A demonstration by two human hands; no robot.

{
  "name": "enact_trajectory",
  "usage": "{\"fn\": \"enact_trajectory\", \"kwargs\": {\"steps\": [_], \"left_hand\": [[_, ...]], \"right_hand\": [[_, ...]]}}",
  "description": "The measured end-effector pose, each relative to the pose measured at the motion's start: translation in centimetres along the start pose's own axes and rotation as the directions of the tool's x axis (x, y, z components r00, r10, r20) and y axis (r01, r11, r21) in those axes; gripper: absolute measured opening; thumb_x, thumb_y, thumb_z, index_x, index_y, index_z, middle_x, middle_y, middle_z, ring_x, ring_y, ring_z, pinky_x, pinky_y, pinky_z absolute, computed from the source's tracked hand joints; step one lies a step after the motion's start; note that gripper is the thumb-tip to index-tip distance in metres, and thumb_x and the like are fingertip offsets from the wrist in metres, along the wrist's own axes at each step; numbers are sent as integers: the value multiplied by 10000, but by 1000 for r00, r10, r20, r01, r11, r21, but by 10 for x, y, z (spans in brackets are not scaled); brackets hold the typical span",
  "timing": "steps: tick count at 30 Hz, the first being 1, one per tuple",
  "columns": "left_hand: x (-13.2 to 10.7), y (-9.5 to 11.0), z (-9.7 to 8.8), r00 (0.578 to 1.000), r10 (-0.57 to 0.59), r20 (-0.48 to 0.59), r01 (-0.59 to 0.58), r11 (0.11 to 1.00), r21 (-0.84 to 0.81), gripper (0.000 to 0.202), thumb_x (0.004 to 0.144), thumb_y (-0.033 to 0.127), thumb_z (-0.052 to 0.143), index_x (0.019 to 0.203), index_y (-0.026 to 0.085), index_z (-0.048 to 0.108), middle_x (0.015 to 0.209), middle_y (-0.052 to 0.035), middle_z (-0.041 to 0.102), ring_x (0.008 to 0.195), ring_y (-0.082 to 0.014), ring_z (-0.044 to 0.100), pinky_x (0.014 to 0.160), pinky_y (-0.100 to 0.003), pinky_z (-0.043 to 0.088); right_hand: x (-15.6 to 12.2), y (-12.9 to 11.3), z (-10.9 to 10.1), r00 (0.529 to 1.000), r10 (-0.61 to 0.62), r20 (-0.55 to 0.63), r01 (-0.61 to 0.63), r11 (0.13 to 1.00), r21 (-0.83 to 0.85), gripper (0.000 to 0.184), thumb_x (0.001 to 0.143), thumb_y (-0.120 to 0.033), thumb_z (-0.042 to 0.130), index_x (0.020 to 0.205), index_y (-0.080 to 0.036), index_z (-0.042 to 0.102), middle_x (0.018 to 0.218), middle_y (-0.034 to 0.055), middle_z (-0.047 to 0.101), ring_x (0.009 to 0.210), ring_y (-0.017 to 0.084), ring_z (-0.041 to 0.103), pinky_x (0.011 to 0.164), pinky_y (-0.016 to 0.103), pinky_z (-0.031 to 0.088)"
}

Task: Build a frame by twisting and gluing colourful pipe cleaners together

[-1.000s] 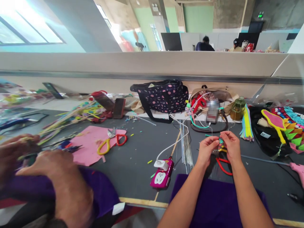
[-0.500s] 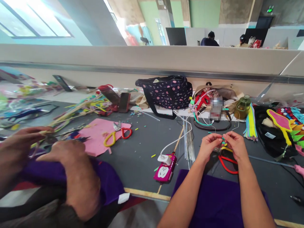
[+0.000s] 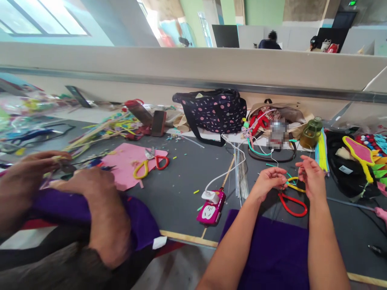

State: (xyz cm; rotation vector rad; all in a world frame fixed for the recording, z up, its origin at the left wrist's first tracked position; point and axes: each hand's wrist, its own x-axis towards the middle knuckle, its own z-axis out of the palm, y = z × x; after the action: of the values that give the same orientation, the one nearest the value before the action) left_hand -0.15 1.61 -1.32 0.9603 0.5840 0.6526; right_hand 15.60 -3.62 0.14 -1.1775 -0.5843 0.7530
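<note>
My left hand (image 3: 270,182) is closed in a pinch on a thin wire with a small teal piece on it, at the fingertips. To its right, my right hand (image 3: 313,177) is raised with the fingers bent, and the thin wire shows by its thumb and fingertips. The two hands are apart. Just below them on the dark table lies a pair of scissors with one red handle loop (image 3: 292,215) and one yellow handle loop (image 3: 296,185), the blades partly hidden by my left hand. A purple cloth (image 3: 272,253) covers my lap.
A magenta power adapter (image 3: 211,207) with a white plug sits left of my arms, beside a bundle of thin wires (image 3: 241,177). Behind stand a dotted bag (image 3: 217,112) and a green bottle (image 3: 311,133). At left, a co-worker's hands (image 3: 87,181) work near other scissors (image 3: 142,169).
My hands were together at the small teal piece. My right hand has moved away to the right and lifted, its fingers less tightly closed. The view has tilted slightly down.
</note>
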Motion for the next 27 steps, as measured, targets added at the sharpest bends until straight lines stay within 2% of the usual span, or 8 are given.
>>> {"fn": "enact_trajectory", "kwargs": {"steps": [4,8,13,17,20,27], "left_hand": [[-2,0,3,998,-11,65,9,1000,22,414,588,298,838,922,121,668,720,-39,666,590,-150,658,550,-231,492],[-4,-3,8,987,-44,152,38,998,42,422,590,297,837,934,118,671,713,-39,657,588,-150,658,540,-224,480],[-5,-6,14,969,-105,223,95,994,52,430,575,277,844,936,122,668,707,-29,650,590,-159,666,557,-243,488],[-6,-7,13,964,-127,234,114,991,69,439,569,274,847,941,125,667,721,-24,639,599,-164,672,539,-234,483],[-5,-6,12,963,-129,237,116,991,71,438,586,278,840,956,127,661,727,-24,641,608,-164,675,543,-232,486],[-4,-7,11,973,-140,185,134,990,49,435,581,288,843,921,114,635,715,-24,639,622,-174,683,536,-227,489]], "right_hand": [[6,-4,-10,989,-75,-127,83,995,55,517,701,-455,739,1131,-214,582,937,48,702,590,85,572,414,155,420],[8,-7,-14,987,-74,-141,90,990,110,482,709,-420,737,1120,-209,599,989,64,704,576,69,558,416,151,419],[10,-11,-19,988,-85,-130,109,976,188,293,709,-346,742,921,-169,647,893,56,706,506,41,486,380,137,331],[14,-14,-27,984,-89,-155,123,968,221,300,681,-308,764,924,-160,669,699,2,662,437,26,407,357,133,285],[15,-14,-31,983,-71,-171,110,966,232,260,660,-294,780,843,-142,675,583,-31,599,399,18,380,347,135,262],[15,-13,-33,974,-124,-192,167,958,231,218,660,-298,757,787,-153,655,629,-8,647,391,39,435,345,158,276]]}}
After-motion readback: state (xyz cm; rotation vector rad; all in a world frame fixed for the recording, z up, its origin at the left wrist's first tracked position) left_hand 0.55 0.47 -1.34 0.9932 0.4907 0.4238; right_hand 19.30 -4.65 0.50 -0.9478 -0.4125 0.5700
